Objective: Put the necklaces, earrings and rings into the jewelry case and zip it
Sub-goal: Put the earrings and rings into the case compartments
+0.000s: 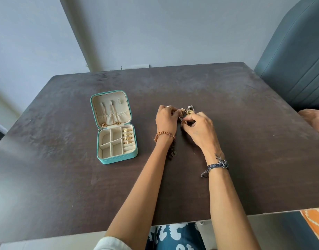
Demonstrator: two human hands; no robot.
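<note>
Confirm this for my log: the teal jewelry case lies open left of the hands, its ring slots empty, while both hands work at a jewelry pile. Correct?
Not quite. In the head view the ring slots of the jewelry case hold four gold rings. The rest stands: it lies open left of the left hand and right hand, both at the jewelry pile.

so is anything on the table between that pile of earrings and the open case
Nothing visible. The earrings, handled by both the left hand and the right hand, sit right of the jewelry case, with only bare table between. The case lies open, its divided compartments still empty.
</note>
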